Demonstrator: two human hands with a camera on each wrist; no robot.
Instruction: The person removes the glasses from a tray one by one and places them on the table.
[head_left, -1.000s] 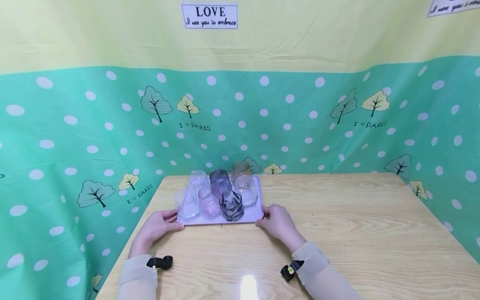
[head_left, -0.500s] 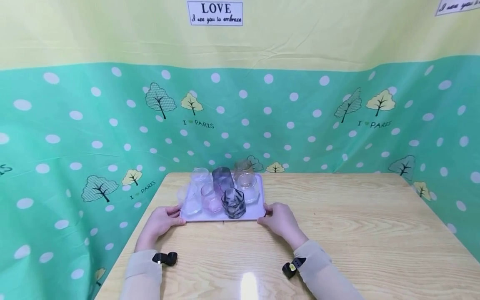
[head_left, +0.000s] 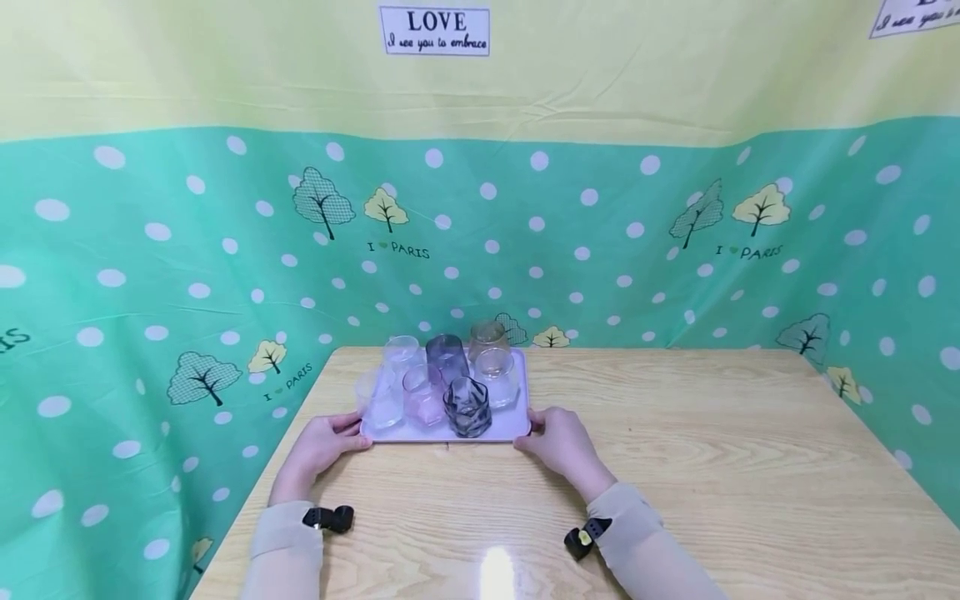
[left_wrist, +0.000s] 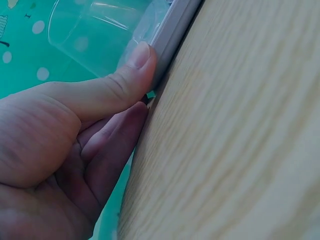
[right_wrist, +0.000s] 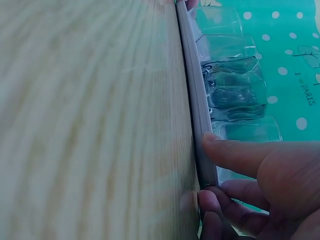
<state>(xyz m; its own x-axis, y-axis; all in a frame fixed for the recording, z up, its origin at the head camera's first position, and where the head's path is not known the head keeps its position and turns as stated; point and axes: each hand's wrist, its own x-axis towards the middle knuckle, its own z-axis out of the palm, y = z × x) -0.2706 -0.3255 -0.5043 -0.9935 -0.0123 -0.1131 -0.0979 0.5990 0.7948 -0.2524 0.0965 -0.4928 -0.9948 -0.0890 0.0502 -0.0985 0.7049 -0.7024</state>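
Wood-grain table under tray, dotted green cloth behind.

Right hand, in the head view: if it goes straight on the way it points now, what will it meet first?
The tray, whose corner the right hand grips. Beyond that, probably the front dark glass or the clear glass behind it; the depth is unclear.

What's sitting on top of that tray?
Seven glasses are on the tray: three clear, two dark, one pink and one brown. The brown one's base can't be seen behind a clear one.
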